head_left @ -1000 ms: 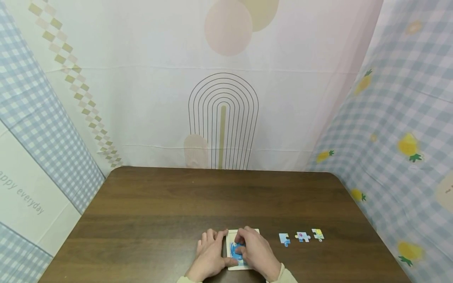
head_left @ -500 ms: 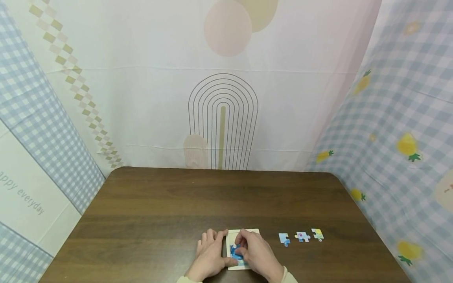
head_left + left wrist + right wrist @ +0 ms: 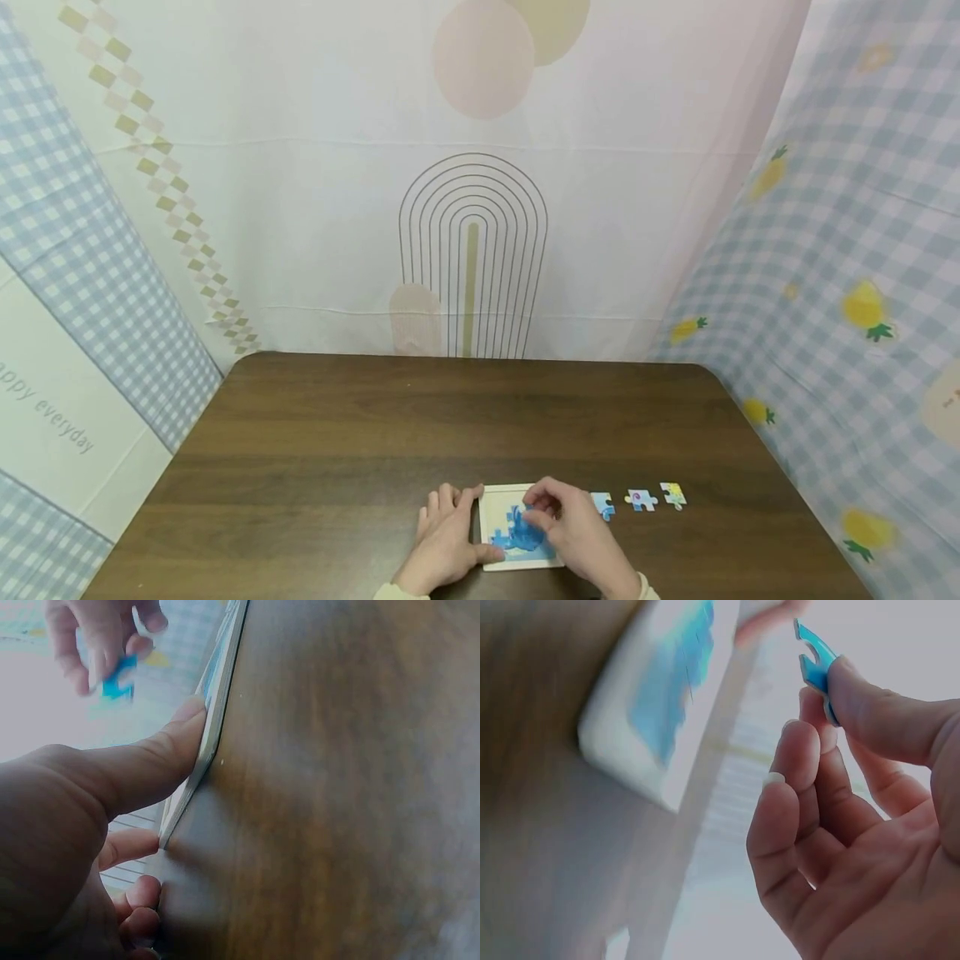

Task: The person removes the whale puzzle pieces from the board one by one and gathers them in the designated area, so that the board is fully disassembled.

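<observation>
A shallow pale wooden puzzle tray [image 3: 497, 504] lies on the table near its front, with blue puzzle pieces [image 3: 522, 540] filling its lower part. My left hand [image 3: 444, 543] rests at the tray's left side. Its thumb [image 3: 161, 761] presses on the rim, and a fingertip touches the upper left corner. Over the tray's right half, my right hand [image 3: 581, 529] pinches a blue puzzle piece [image 3: 819, 671] between thumb and index finger. In the left wrist view this puzzle piece [image 3: 118, 681] is held up clear of the tray; in the head view the fingers partly cover it.
To the right of the tray, three loose puzzle pieces lie in a row: a light blue one [image 3: 602, 505] partly behind my right hand, one with a pink swirl [image 3: 641, 500], and a yellow-patterned one [image 3: 673, 496]. The brown table [image 3: 375, 433] meets hanging cloths at back and sides.
My right hand has moved right and slightly up from the tray's middle, a blue puzzle piece in its fingers. More of the tray's blue picture shows. My left hand has stayed put.
</observation>
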Action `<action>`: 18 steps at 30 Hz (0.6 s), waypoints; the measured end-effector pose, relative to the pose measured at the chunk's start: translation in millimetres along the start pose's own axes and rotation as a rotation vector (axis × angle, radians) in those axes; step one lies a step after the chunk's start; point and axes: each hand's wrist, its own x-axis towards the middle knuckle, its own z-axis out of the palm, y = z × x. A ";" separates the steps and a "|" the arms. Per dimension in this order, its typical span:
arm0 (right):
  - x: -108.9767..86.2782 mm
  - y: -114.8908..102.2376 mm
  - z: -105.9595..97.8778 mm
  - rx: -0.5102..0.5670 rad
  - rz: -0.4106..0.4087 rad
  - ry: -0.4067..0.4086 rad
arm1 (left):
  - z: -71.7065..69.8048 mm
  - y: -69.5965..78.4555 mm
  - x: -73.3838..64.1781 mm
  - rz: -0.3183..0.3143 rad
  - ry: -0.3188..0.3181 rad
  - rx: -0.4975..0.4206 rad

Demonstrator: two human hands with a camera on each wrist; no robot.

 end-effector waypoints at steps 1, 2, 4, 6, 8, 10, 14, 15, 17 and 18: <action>-1.4 0.3 -4.7 -0.001 0.024 0.018 | 0.1 -0.2 0.5 -0.001 0.001 0.000; -2.8 1.1 -9.3 -0.003 0.053 0.037 | -0.2 0.0 0.8 -0.002 0.001 -0.001; -6.4 3.7 -18.0 0.001 0.115 0.078 | 0.3 -0.1 1.0 -0.008 -0.006 -0.003; -10.6 7.5 -26.3 -0.006 0.183 0.120 | 0.9 -0.3 0.7 -0.012 -0.015 -0.009; -14.8 12.7 -34.1 -0.012 0.241 0.150 | 1.5 -0.7 0.3 -0.012 -0.021 -0.010; -19.2 18.8 -42.0 -0.026 0.279 0.175 | 2.3 -1.2 0.0 -0.013 -0.027 -0.012; -26.0 33.3 -56.2 -0.070 0.336 0.200 | 2.3 -1.9 0.6 -0.009 -0.028 -0.011; -27.5 36.9 -59.1 -0.080 0.349 0.203 | 2.1 -2.0 0.8 -0.009 -0.027 -0.011; -30.3 43.5 -64.1 -0.105 0.375 0.200 | 1.8 -2.0 1.1 -0.007 -0.025 -0.010; -31.9 46.5 -66.3 -0.117 0.378 0.192 | 1.8 -2.0 1.1 -0.006 -0.025 -0.009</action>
